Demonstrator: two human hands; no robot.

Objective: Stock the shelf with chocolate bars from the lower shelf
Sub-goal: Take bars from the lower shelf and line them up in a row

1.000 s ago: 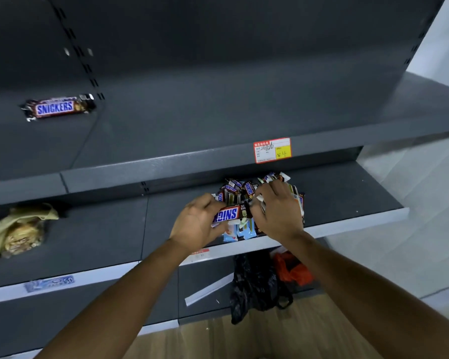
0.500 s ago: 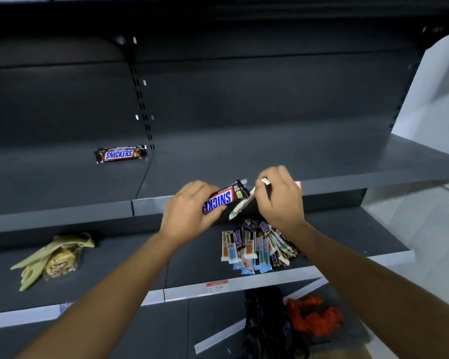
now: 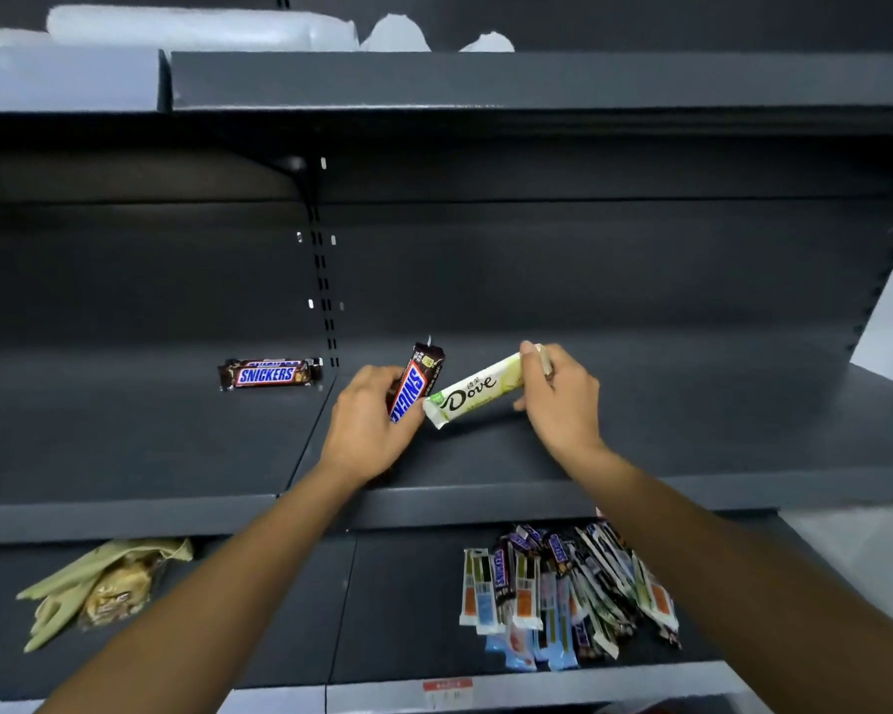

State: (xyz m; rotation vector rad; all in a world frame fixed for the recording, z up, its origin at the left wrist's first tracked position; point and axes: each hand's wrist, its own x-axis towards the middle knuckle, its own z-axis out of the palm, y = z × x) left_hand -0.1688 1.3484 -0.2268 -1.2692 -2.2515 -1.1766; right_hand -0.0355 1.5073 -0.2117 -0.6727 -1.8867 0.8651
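White Dove (image 3: 473,391) pinched by its end in my right hand (image 3: 563,404), Snickers (image 3: 413,383) gripped upright in my left hand (image 3: 367,430), both over the middle shelf (image 3: 640,440). I judge this is placement: next I lay each flat near the lone bar (image 3: 269,374). Arms reach forward with the hands close together, and the pile (image 3: 568,595) waits on the lower shelf (image 3: 408,610).

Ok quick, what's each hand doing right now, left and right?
Left hand: closed, gripping a Snickers bar.
Right hand: closed, pinching a Dove bar by one end.
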